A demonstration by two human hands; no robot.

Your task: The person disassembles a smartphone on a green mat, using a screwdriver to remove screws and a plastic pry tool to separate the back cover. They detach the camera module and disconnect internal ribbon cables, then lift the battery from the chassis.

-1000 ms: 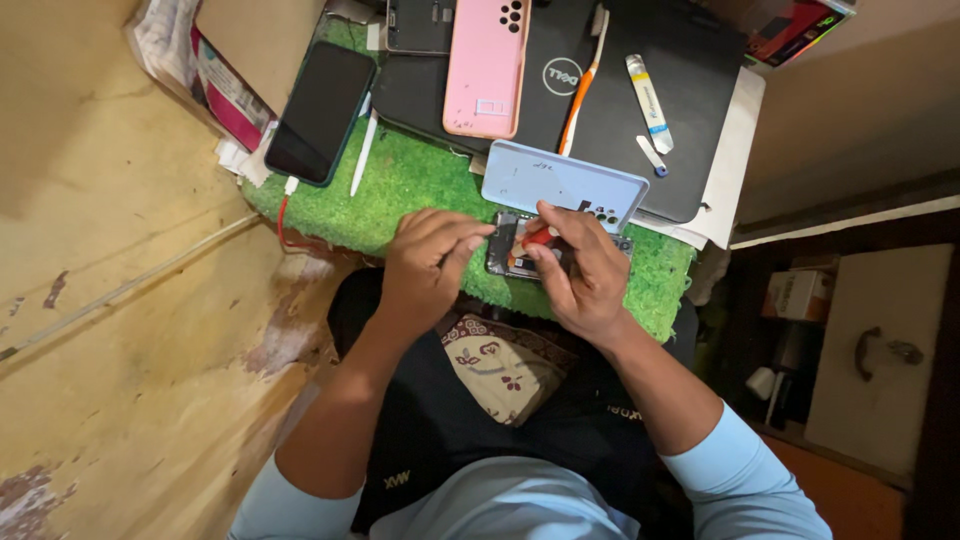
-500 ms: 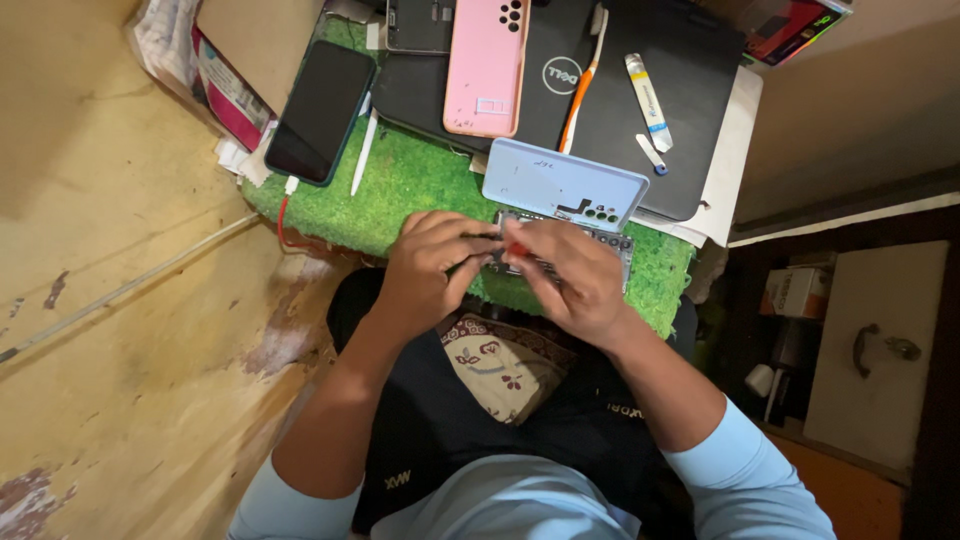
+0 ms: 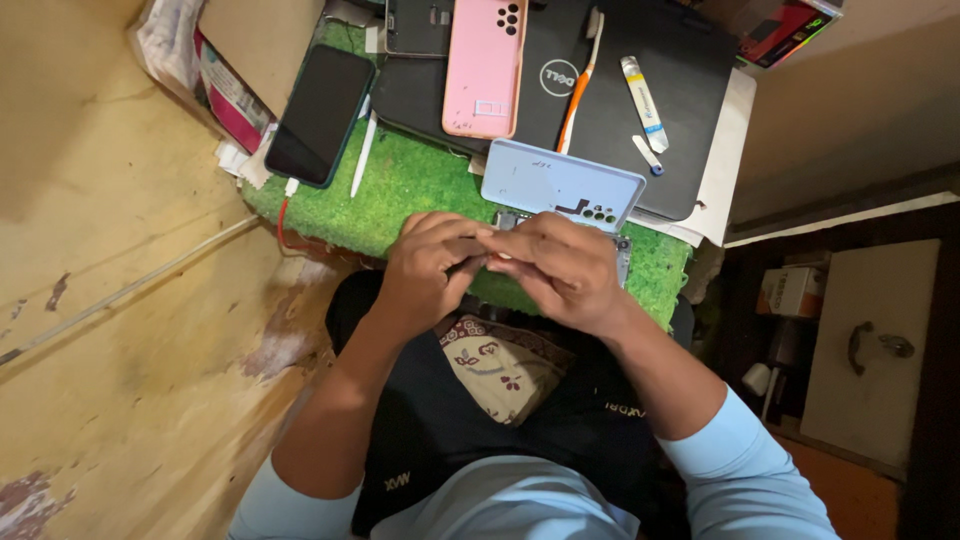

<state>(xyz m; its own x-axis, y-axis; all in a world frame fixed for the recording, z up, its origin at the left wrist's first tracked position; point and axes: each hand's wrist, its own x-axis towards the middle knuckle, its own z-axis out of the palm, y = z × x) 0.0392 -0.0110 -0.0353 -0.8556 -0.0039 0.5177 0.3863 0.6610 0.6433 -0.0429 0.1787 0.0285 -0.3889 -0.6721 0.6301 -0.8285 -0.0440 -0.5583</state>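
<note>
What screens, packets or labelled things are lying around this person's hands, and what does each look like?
Black phone: dark screen up, far left on the green mat.
Pink phone back: on the black laptop.
White tube: labelled, on the laptop's right side.
Pink-and-white packet: left of the mat.
Red box: top right corner.

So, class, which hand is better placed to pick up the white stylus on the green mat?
Probably the left. The left hand lies on the same side as the white stylus, with bare green mat between them; the right hand would have to cross over it.
</note>
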